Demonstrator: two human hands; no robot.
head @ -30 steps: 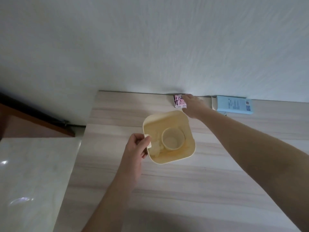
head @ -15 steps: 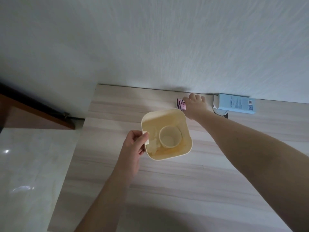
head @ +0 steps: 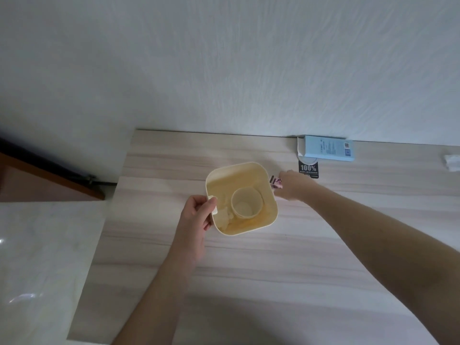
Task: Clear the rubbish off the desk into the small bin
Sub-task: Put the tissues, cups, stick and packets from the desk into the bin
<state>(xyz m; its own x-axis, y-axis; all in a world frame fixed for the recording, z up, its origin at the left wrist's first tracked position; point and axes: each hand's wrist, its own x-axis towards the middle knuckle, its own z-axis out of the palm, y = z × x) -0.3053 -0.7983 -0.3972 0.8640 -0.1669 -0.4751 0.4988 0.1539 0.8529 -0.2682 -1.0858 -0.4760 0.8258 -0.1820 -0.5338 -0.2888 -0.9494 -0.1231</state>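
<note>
A small cream bin (head: 270,215) sits on the light wooden desk (head: 273,270), a paper cup (head: 247,203) and some pale scraps inside it. My left hand (head: 196,217) grips the bin's left rim. My right hand (head: 291,185) holds a small pink wrapper (head: 275,182) right at the bin's right rim, just outside it. A light blue carton (head: 328,148) lies against the wall behind my right hand. In front of the carton a black tag reading 100% (head: 308,168) lies flat.
A crumpled white tissue (head: 451,161) lies at the desk's far right edge of view. The wall runs along the desk's back edge. Left of the desk is a pale glossy floor (head: 37,257) and a brown skirting.
My right hand has carried the pink wrapper from the wall side of the desk toward the bin's right rim. The black tag, hidden under my hand before, now shows. The left hand keeps its grip.
</note>
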